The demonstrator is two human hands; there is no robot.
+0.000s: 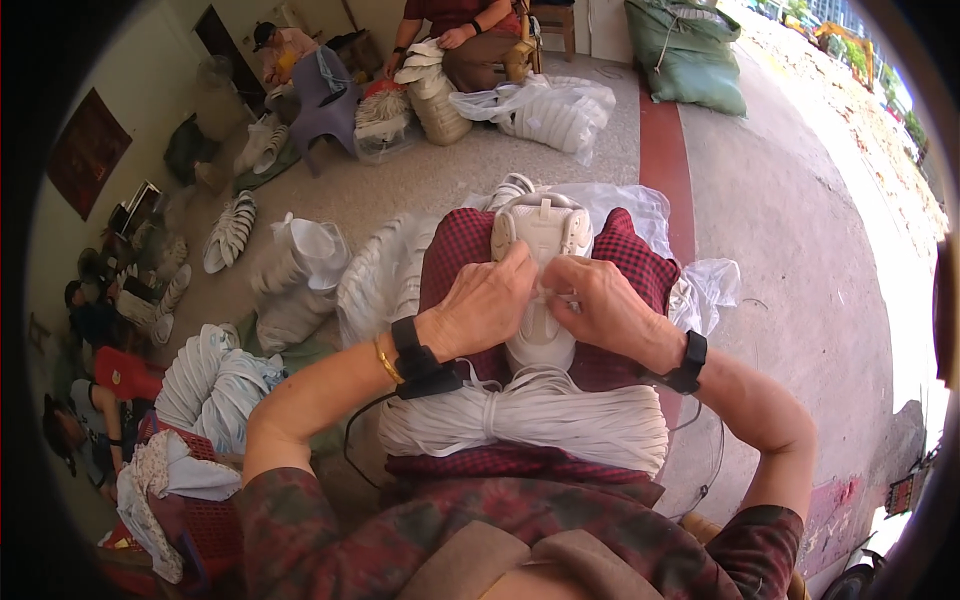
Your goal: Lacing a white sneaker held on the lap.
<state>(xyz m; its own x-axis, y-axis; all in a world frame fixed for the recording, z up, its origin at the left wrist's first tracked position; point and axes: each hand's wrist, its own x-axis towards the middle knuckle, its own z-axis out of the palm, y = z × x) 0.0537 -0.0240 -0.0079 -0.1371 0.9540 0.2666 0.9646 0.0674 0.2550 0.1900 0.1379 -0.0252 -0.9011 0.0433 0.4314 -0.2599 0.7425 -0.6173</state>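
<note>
In the head view, the white shoe (545, 226) lies between the two hands, on the red-and-black checked cloth (452, 245) over the lap. From the left hand (487, 302) it is toward 3 o'clock, from the right hand (612, 308) toward 9 o'clock; both are over its middle, so neither is clearly nearer. Fingers of both hands are curled and narrow; whether they pinch a lace, I cannot tell. The shoe's long axis goes from 12 to 6 o'clock: its toe points to 6, toward the wearer, its opening is at 12. The bundle of white laces (560, 418) lies crosswise, at 6 o'clock from the toe.
</note>
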